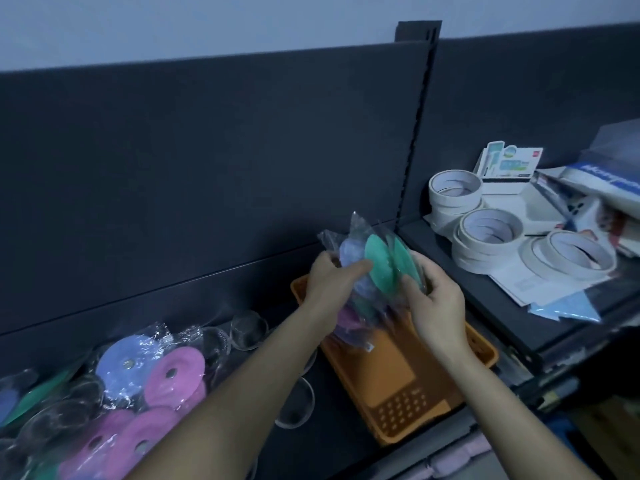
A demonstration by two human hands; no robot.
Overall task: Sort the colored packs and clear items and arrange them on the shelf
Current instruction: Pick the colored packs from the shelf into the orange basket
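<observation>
Holding colored packs bundle at frame ctr, above orange basket. Gripped w/ L hand on left side, pinched w/ R hand at right edge. Other packs + clear discs lower left on shelf.

A shop or its stockroom, seemingly selling stationery: dark metal display shelving with a slotted black upright, stacked rolls of white tape, a printed carded retail pack, and heaps of cellophane-bagged coloured discs.
</observation>
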